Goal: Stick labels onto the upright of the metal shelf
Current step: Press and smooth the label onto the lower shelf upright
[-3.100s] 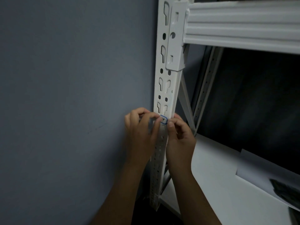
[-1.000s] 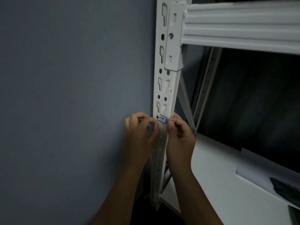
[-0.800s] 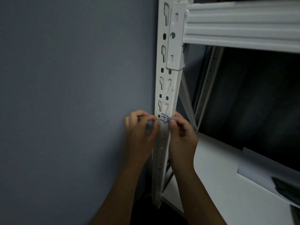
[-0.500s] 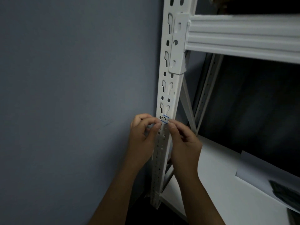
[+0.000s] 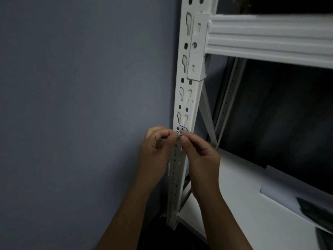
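Both grips are busy rn: left hand (image 5: 156, 152) and right hand (image 5: 200, 156) have thumb and fingertips pinched together right in front of the upright (image 5: 187, 98), on something tiny and pale w/ a bit of blue on it, prob the next label (image 5: 179, 134), tho it's too small and dim to be sure, could be backing paper. Just above my fingertips there's one label already stuck (image 5: 183, 129) on the front face of the upright, below the keyhole slots and well under the beam bracket (image 5: 197, 49). So as far as I can tell: one on, the next not pressed down yet, and no idea how many are left since I can't see a sheet of them. Writing-wise, the stuck one has a blue rounded border and a dark handwritten mark, looks like "-4" maybe, can't read it properly. No brand anywhere.
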Available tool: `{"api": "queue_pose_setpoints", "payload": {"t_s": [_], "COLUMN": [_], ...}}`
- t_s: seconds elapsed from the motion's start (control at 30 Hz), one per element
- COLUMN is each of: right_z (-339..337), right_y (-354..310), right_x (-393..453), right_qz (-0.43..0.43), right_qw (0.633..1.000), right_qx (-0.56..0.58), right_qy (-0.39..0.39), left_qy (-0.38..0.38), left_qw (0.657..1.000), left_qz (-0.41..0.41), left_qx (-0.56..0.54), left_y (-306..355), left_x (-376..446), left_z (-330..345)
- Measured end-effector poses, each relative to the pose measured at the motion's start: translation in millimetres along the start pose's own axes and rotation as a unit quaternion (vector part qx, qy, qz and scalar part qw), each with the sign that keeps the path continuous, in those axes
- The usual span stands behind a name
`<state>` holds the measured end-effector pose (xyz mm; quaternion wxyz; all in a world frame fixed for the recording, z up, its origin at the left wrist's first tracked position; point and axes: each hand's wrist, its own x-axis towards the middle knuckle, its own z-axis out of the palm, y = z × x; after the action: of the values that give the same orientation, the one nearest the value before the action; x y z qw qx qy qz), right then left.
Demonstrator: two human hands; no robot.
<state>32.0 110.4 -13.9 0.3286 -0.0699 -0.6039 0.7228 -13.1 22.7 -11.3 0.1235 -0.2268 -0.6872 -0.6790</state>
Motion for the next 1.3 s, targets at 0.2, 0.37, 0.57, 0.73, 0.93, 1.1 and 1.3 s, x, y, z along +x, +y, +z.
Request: {"api": "queue_pose_setpoints", "payload": {"t_s": [0.2, 0.37, 0.57, 0.73, 0.93, 1.1, 1.3], "right_z": [2, 0, 0, 1, -3, 0, 0], "right_y": [4, 7, 15, 11, 18, 24, 27], "right_x": [-1, 2, 2, 4, 10, 15, 20], "right_qz": [0.009, -0.032, -0.124, -0.051, 0.003, 0.002, -0.014], "right_qw": [1.0, 0.999, 0.981, 0.994, 0.994, 0.991, 0.991], "right_qx": [0.007, -0.028, -0.143, -0.072, -0.018, -0.029, -0.038], "right_qy": [-0.008, 0.007, 0.039, 0.064, 0.111, 0.129, 0.13], "left_qy": [0.005, -0.015, 0.013, 0.071, 0.08, 0.099, 0.105], "left_qw": [1.0, 0.999, 0.999, 0.994, 0.984, 0.983, 0.975], "left_qz": [-0.024, -0.015, -0.023, -0.023, -0.014, 0.007, 0.051], "left_qx": [-0.009, 0.023, 0.04, 0.082, 0.158, 0.156, 0.19], "left_y": [0, -1, -1, -4, -19, -35, -43], "left_x": [1, 1, -1, 1, 7, 12, 13], "left_z": [-2, -5, -3, -1, 15, 23, 26]}}
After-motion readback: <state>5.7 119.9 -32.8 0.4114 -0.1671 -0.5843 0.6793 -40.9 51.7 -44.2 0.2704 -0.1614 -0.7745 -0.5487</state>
